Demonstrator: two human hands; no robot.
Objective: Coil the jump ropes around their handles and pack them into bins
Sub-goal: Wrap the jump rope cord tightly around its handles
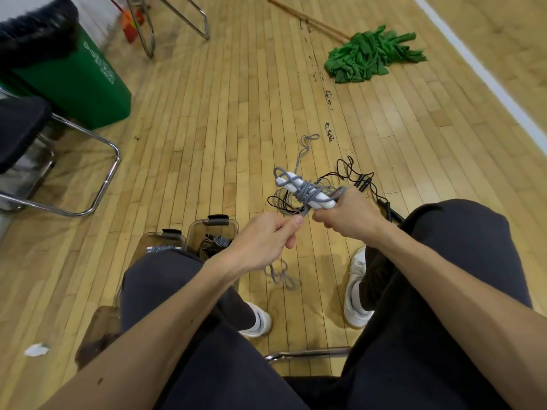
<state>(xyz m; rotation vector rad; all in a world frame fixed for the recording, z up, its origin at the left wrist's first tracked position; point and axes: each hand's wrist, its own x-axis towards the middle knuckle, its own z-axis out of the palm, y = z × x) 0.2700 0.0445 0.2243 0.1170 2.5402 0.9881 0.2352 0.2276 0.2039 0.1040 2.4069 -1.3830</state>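
I sit on a chair over a wooden gym floor. My right hand (347,216) grips the near end of a pair of white jump rope handles (299,189), which point up and to the left. Grey rope (306,194) is wound in several turns around them. My left hand (268,239) pinches the loose grey strand just below the handles; its slack hangs down to the floor (282,276). A black jump rope (353,176) lies tangled on the floor behind the handles. Two clear bins (213,229) with coiled ropes inside stand by my left knee.
A green trash bin (80,84) with a black liner stands at the far left beside a chrome-legged chair (97,179). A green mop (370,54) lies on the floor at the back right. A scrap of white paper (37,349) lies at the near left.
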